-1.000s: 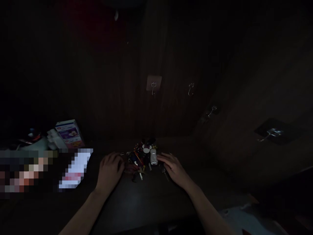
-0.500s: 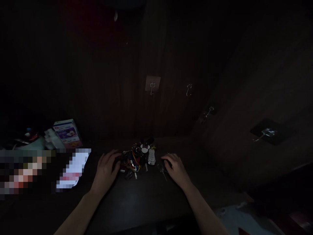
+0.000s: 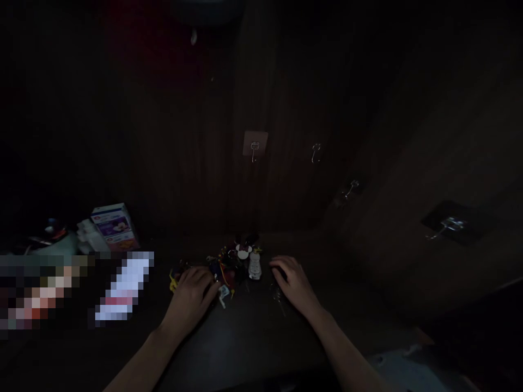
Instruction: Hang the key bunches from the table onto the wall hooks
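Observation:
A pile of keys with keychains [image 3: 226, 269] lies on the dark wooden surface. It includes a white Minnie Mouse-shaped charm [image 3: 243, 251] and a pale, bottle-shaped charm [image 3: 255, 267]. My left hand [image 3: 194, 288] rests over the pile's left side, fingers loosely bent and thumb apart; what lies beneath it is hidden. Beyond those fingers a yellow keychain [image 3: 174, 281] shows. To the right, my right hand [image 3: 295, 280] is on the surface with thumb and forefinger apart. Close by its thumb lies a small bunch of keys [image 3: 278, 296], dim and hard to make out.
Metal adhesive hooks [image 3: 254, 146] are stuck on the back panel and the right side wall [image 3: 451, 223]. At left stand a small purple-and-white box [image 3: 116, 226] and a blurred-out patch. Pale cloth [image 3: 404, 367] shows at bottom right. The scene is very dark.
My left hand has moved right, onto the pile, and a yellow keychain now shows to its left. The small bunch by my right hand has shifted slightly right and nearer.

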`<state>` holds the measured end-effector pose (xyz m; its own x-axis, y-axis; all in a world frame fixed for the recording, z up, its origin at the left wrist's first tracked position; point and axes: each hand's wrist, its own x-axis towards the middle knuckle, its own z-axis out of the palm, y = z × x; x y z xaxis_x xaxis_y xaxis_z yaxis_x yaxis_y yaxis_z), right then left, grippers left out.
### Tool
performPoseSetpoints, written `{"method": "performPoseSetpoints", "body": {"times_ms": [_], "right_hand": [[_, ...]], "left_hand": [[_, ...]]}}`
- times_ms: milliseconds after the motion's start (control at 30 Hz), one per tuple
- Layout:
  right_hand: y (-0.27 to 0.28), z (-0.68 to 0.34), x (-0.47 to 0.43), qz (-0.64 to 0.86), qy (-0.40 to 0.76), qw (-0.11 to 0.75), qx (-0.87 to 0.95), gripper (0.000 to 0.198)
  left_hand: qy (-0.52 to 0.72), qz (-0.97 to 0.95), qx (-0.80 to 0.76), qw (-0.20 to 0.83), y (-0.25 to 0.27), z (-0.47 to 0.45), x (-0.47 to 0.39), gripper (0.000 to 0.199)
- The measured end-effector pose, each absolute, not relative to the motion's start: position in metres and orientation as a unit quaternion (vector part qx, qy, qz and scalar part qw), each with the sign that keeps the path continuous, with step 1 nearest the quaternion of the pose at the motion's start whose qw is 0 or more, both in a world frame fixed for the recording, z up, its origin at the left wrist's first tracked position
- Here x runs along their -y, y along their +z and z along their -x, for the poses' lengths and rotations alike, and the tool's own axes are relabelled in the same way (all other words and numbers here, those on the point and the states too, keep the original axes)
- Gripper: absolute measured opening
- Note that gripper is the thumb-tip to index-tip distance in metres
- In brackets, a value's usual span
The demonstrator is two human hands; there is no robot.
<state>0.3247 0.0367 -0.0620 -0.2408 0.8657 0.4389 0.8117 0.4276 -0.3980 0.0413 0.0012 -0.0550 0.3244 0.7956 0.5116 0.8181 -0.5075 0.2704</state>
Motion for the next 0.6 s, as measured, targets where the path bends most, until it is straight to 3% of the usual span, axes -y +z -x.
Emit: {"method": "performPoseSetpoints", "body": {"times_ms": [167,300,367,467,600], "right_hand": [[-0.054,-0.316,-0.071,0.562,0.028,0.265,0.783,0.042],[-0.052,-0.307,-0.093,0.551,0.002,0.251,0.795,0.034],[-0.054,-0.306,-0.096,0.553,0.018,0.282,0.784,0.021],[-0.058,-0.312,-0.098,0.559,0.113,0.398,0.719,0.007],[-0.057,-0.324,-0.096,0.561,0.205,0.488,0.636,0.017]], "left_hand": [[-0.323,0.786,0.527,0.032,-0.056,-0.039,-0.002,0.031],[-0.338,0.787,0.516,0.019,-0.054,-0.038,-0.001,0.028],[-0.342,0.786,0.515,0.004,-0.053,-0.038,0.0,0.027],[-0.345,0.785,0.515,-0.014,-0.051,-0.038,-0.001,0.028],[-0.344,0.787,0.512,-0.025,-0.052,-0.037,-0.002,0.029]]}}
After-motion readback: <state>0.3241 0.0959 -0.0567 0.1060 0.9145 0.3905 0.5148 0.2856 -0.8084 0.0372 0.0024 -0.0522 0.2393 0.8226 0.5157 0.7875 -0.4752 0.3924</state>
